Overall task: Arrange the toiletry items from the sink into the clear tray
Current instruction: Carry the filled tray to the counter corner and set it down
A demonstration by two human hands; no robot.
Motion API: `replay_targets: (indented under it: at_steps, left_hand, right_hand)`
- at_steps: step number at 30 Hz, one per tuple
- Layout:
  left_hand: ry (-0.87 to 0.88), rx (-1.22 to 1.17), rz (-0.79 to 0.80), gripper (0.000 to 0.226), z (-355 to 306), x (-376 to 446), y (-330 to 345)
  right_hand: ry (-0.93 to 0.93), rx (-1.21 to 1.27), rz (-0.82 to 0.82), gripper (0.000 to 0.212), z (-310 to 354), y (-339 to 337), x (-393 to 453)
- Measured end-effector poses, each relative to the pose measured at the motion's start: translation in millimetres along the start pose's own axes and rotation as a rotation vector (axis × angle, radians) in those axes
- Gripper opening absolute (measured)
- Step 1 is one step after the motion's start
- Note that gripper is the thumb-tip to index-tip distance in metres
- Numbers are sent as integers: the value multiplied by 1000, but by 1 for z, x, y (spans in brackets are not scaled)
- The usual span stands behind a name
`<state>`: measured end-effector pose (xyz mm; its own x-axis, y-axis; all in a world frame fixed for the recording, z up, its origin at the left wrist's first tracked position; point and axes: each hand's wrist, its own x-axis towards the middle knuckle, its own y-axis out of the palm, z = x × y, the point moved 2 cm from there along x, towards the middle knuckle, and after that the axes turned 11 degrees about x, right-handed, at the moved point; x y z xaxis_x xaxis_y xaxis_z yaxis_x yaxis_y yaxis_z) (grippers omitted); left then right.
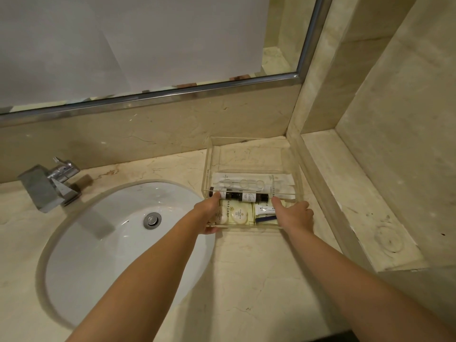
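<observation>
A clear tray (251, 140) stands on the marble counter to the right of the sink (81, 243). It holds long white packets (251, 180), a row of small dark bottles (249, 196), round soaps in pale wrappers (234, 213), a small white packet (262, 208) and a dark blue item (266, 219). My left hand (209, 211) lies over the tray's front left corner, a fingertip touching the left end of the bottle row. My right hand (293, 213) reaches into the tray's front right, index finger touching the row's right end. Neither hand holds anything. No items lie in the sink bowl.
A chrome faucet (49, 183) stands at the sink's back left, with a drain plug (152, 220) in the bowl. A mirror (148, 45) runs along the back wall. A raised marble ledge (357, 206) and a wall close off the right side.
</observation>
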<state>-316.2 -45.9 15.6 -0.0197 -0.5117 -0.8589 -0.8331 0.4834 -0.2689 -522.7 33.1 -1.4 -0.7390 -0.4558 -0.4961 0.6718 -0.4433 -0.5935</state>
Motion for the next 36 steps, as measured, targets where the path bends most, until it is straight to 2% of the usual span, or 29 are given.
replay_targets:
  at_steps: [13, 19, 23, 31, 36]
  left_hand:
    - [-15, -20, -46, 52, 1, 4, 3]
    - [-4, -61, -159, 88, 1, 11, 8]
    - [-10, -76, -236, 91, 0, 14, 12]
    - [-8, -82, -285, 92, -2, 20, 14]
    - [-11, -93, -272, 92, -3, 22, 13]
  right_hand:
    - [-37, 26, -1, 81, -1, -3, -3]
    - [-57, 18, 25, 70, -5, -5, -7]
    - [-72, 24, 24, 68, -6, -5, -6]
    - [-72, 16, -15, 79, -4, -2, -6]
    - [-97, -68, -84, 106, 1, 6, -16]
